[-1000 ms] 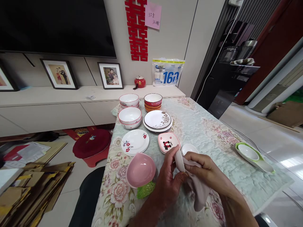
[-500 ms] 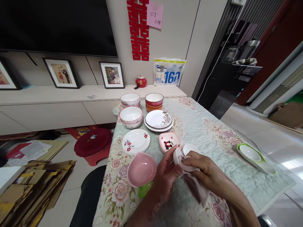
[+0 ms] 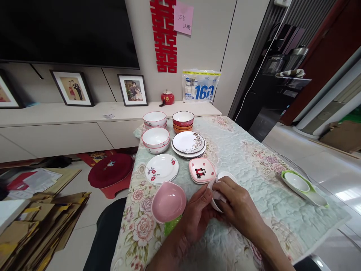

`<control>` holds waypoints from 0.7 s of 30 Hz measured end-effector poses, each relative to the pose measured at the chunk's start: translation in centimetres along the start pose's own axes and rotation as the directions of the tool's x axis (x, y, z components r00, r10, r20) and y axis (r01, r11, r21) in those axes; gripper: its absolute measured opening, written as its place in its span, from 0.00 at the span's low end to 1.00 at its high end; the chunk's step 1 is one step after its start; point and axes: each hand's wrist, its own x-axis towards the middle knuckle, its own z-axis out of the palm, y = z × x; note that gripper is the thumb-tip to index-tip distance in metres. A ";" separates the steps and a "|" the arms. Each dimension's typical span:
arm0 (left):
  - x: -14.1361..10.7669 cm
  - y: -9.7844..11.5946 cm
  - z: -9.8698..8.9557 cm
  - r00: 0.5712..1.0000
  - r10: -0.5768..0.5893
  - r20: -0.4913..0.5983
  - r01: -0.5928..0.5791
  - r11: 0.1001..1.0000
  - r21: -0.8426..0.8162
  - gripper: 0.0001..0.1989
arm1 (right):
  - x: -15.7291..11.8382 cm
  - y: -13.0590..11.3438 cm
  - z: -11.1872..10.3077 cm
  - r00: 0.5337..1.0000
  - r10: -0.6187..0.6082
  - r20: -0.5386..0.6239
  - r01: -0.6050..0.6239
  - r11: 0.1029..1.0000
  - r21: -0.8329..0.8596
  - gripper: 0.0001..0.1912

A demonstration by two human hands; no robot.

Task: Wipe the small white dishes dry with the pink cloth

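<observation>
My left hand (image 3: pixel 199 210) is closed around a small white bowl (image 3: pixel 216 205), mostly covered by my fingers. Bunched in my right hand (image 3: pixel 232 195) is a pale cloth (image 3: pixel 214 185), pressed against the bowl. Just beyond my hands another small white bowl (image 3: pixel 227 175) rests on the table, partly hidden by my right hand. A square pink cat dish (image 3: pixel 202 170) lies to its left. Near my left forearm sits a pink drop-shaped bowl (image 3: pixel 168 202) with a green, leaf-like piece (image 3: pixel 172 225) beside it.
Flowered plates (image 3: pixel 162 168), larger patterned plates (image 3: pixel 188 142), red-rimmed bowls (image 3: pixel 155 137) and red and orange bowls (image 3: pixel 183 119) stand stacked farther back. A green-edged dish (image 3: pixel 304 190) holding a white bowl lies at the right. A red stool (image 3: pixel 111 170) stands left of the table.
The small bowl has tilted and dropped lower between my hands. My right hand has moved slightly left and turned, drawing the hanging cloth up into a bunch.
</observation>
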 end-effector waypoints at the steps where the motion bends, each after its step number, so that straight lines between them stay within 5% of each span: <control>1: 0.0 0.0 0.0 1.000 0.005 0.010 -0.005 1.000 -0.011 0.17 | 0.0 0.0 -0.3 0.999 -0.034 0.022 0.032 0.997 0.077 0.11; 4: -0.1 0.0 0.2 0.999 0.053 -0.003 -0.053 0.998 -0.026 0.17 | 0.0 -0.1 -1.3 0.990 -0.074 0.122 0.051 0.982 0.181 0.11; 10: -0.2 -0.2 0.0 0.987 0.157 -0.042 -0.154 0.986 0.061 0.25 | -0.6 -0.7 -2.2 0.974 0.083 0.211 -0.083 0.997 -0.010 0.11; 13: -0.2 -0.3 0.0 0.987 0.161 -0.007 -0.161 0.987 0.002 0.25 | -0.6 -1.0 -2.8 0.968 0.034 0.247 -0.061 0.993 0.103 0.12; 16: -0.1 -0.3 0.2 0.990 0.141 0.009 -0.140 0.988 -0.057 0.25 | -0.5 -1.1 -2.9 0.968 -0.007 0.250 -0.043 0.980 0.192 0.07; 21: 0.0 -0.3 0.3 0.990 0.141 -0.029 -0.143 0.987 -0.068 0.24 | -0.3 -1.1 -1.9 0.983 0.042 0.180 -0.056 0.996 0.075 0.03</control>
